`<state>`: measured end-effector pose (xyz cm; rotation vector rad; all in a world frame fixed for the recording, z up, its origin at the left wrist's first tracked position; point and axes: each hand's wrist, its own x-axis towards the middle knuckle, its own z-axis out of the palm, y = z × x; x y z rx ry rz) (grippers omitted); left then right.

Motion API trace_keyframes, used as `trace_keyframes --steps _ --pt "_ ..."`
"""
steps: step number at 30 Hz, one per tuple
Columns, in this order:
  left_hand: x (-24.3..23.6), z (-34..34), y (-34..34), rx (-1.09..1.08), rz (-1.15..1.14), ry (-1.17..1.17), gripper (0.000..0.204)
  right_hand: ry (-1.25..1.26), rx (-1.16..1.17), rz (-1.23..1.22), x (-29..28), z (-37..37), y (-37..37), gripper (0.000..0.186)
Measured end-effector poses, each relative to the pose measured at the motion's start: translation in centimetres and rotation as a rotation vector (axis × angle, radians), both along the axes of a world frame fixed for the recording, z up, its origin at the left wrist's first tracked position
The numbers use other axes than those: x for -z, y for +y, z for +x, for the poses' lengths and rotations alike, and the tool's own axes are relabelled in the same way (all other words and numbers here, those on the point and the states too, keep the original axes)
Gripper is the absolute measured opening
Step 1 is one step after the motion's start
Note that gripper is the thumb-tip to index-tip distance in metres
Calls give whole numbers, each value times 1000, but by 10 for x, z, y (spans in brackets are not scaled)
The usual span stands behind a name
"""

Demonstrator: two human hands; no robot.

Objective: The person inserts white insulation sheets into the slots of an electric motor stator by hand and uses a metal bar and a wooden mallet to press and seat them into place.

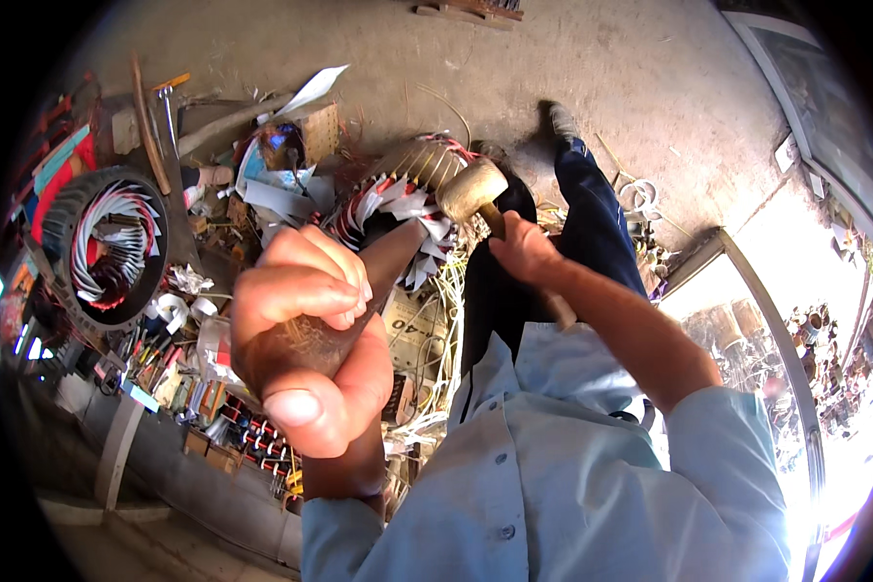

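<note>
My left hand [306,339] is raised close to the camera, its fingers wrapped round a flat brown wooden wedge [395,254]. The wedge's far end reaches toward the open bore of a motor stator [419,167]; whether it touches the windings I cannot tell. White insulation slips and red and white sleeving stick out around the stator's end. In my right hand [526,250] is the handle of a wooden mallet [470,189]. Its pale head is beside the stator's right side, over the insulation slips; contact is unclear.
At the left lies a second stator [78,242] with a dark housing. A hammer [169,107], a wooden stick [147,126] and a cardboard box [318,131] lie beyond. Loose pale wires [446,330] run beside my leg. A glazed frame [800,388] stands at right.
</note>
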<state>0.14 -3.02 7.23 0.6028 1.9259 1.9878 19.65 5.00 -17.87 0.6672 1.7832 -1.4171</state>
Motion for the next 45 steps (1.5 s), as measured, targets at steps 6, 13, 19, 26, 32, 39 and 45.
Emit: trace_keyframes --steps 6,13,19,26,32,39,45 --pt "0 7 -2 -27 0 41 71 -14 67 113 -12 -46 28 41" --pt "3 3 1 -1 -7 22 70 144 21 93 -10 -72 55 45" --pt "5 0 3 1 -24 31 68 140 -101 107 8 -51 19 40" --pt "2 1 7 -6 -36 50 66 143 -125 103 22 -46 4 46" --pt "-4 16 0 -69 -34 73 69 104 -63 94 0 -100 31 43" --pt "-4 25 -2 -111 -25 152 70 133 -278 120 17 -124 40 43" --pt "-3 29 -12 -166 -67 148 71 80 -320 76 -9 -115 31 42"
